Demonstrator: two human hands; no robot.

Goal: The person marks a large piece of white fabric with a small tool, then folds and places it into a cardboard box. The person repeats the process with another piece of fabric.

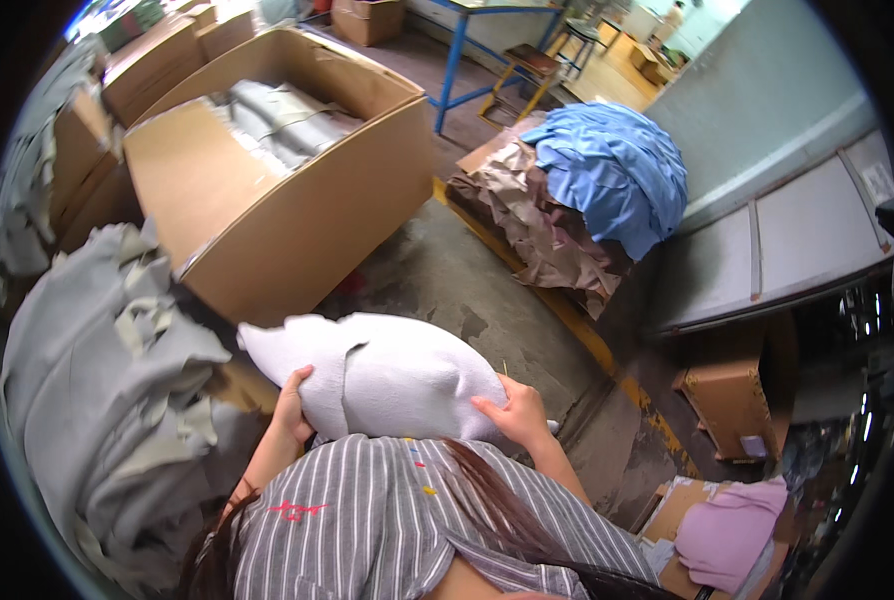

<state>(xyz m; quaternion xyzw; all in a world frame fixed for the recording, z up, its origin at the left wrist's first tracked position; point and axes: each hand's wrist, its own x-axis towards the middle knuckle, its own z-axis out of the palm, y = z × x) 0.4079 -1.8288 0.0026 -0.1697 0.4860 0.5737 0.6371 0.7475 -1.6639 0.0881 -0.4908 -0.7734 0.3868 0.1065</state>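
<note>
The person held a bundle of pale grey cloth (377,375) against the chest, just above the striped shirt (387,520). The left hand (290,405) was closed round the bundle's left edge, fingers curled up onto the cloth; the right hand (512,412) lay on its right side with the fingers spread flat and the thumb pressing in, so both hands had hold of it. The bundle hung directly in front of the large open cardboard box (287,170), nearer the person than the box's front wall and not touching it. Inside that box lay more folded grey cloth (282,120). To the left of the box a tall heap of grey cloth pieces (107,380) rose beside the left arm. To the right of the box, across a strip of concrete floor (467,300), a pile of blue fabric (612,170) sat on top of crumpled brown pieces (547,230). Well to the right of the box and low down, a pink cloth (727,530) rested on flattened cardboard
</note>
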